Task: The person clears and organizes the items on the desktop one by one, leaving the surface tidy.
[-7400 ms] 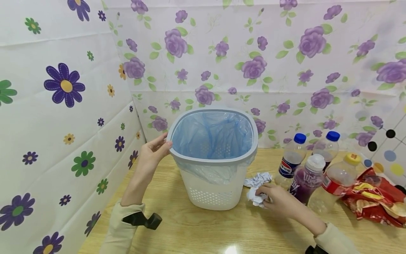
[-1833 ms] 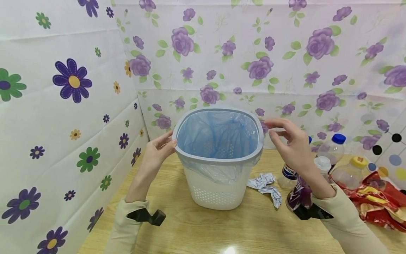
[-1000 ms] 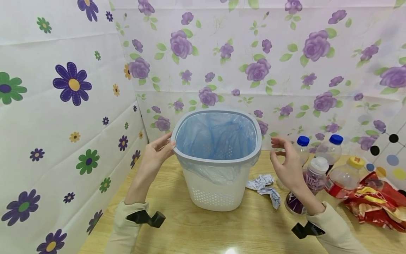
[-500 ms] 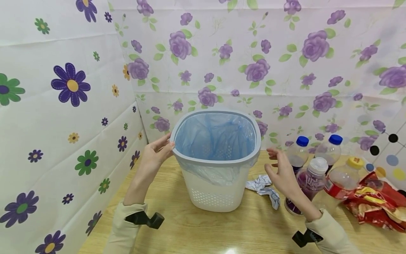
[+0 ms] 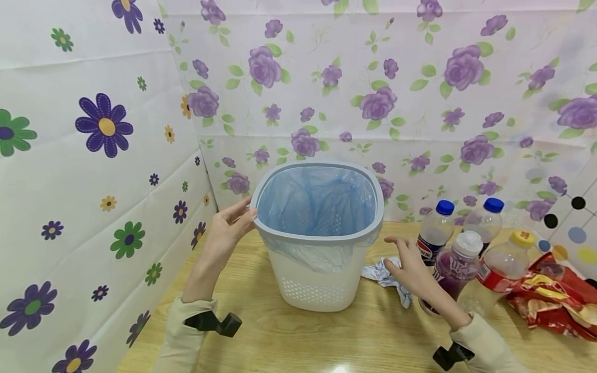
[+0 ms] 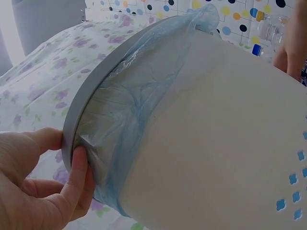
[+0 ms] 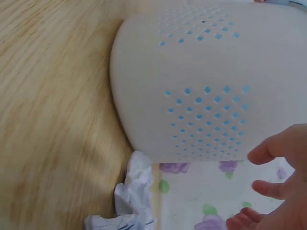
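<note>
A white trash bin [image 5: 312, 272] with a grey-blue rim and a blue plastic liner [image 5: 317, 202] stands upright on the table. My left hand [image 5: 226, 233] pinches the rim at its left side; the left wrist view shows fingers [image 6: 79, 165] on the liner just below the rim. To the right of the bin lies crumpled white paper [image 5: 380, 270], partly hidden by my right hand [image 5: 410, 267]. That hand hovers low over the paper, thumb and fingers apart, holding nothing. In the right wrist view the paper [image 7: 136, 189] lies against the bin's base.
Right of the paper stand several plastic bottles: a blue-capped cola bottle [image 5: 437, 228], a white-capped purple one [image 5: 459, 264] and a yellow-capped one [image 5: 506, 259] among them. A red snack bag [image 5: 555, 300] lies at far right. Flowered sheets [image 5: 289, 77] enclose the wooden table [image 5: 280, 342].
Earlier my right hand gripped crumpled paper on the table, later it was raised beside the bin's right rim without paper. Since then it has come down over the paper. My left hand stays put.
</note>
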Available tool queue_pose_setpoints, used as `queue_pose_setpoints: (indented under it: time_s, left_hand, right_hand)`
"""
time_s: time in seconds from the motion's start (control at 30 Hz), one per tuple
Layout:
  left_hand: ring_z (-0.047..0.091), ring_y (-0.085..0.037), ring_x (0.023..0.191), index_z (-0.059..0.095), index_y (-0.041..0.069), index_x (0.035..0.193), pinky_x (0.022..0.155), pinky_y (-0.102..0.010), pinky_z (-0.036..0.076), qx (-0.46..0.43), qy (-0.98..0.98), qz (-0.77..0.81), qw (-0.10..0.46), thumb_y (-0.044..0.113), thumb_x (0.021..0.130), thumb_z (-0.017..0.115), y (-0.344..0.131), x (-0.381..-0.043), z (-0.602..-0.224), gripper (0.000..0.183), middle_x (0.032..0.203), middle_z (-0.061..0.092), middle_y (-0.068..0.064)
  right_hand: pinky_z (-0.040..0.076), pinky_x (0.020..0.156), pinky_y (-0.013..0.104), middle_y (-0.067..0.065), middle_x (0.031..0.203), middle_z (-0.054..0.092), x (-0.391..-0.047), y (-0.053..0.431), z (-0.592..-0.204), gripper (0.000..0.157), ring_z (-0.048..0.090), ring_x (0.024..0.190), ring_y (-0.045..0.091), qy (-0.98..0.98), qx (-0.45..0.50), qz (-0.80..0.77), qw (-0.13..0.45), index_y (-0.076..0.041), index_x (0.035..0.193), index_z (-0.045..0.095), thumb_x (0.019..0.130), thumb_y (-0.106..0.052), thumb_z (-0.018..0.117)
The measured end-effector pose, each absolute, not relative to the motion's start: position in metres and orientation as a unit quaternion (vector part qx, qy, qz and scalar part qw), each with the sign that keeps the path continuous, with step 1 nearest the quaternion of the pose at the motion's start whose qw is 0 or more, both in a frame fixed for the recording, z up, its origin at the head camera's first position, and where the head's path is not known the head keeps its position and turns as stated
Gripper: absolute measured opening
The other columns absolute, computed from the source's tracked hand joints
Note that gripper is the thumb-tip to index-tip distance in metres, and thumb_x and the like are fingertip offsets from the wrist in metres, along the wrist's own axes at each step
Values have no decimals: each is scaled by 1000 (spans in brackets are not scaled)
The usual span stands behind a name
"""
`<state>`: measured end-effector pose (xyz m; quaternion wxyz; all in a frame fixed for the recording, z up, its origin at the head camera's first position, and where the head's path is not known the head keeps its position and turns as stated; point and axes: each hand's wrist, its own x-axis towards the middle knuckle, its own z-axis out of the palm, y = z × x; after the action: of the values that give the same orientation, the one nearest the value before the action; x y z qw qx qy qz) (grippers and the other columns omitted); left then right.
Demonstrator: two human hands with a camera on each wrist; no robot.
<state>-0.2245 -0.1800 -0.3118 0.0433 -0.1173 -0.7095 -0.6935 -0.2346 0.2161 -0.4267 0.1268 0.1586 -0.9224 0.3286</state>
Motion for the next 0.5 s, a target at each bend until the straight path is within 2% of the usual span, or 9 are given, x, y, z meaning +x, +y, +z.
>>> queue_pose_setpoints:
  time_s: [0.23,0.37,0.5]
  left_hand:
    - [61,-18,116,39,6,148,97,-23,51,-122,-705,-697,39,18,96,61,-180,-226,-312,58,121,57,-14]
    - [62,-17,115,39,4,147,97,-23,51,-122,-698,-704,41,17,96,61,-181,-227,-313,57,116,60,-10]
    - [61,-20,116,40,5,147,97,-24,50,-122,-698,-704,40,17,96,61,-181,-227,-314,56,118,58,-13]
  right_hand:
    - [46,72,45,35,132,44,-231,220,-429,46,47,110,45,-951,142,271,49,0,133,47,93,-16,61]
    - [47,75,52,36,133,44,-230,220,-432,46,46,116,52,-956,141,255,17,-1,134,47,93,-18,61]
    - [49,77,55,39,130,43,-230,223,-436,50,51,112,50,-961,131,242,-20,1,135,45,92,-19,61]
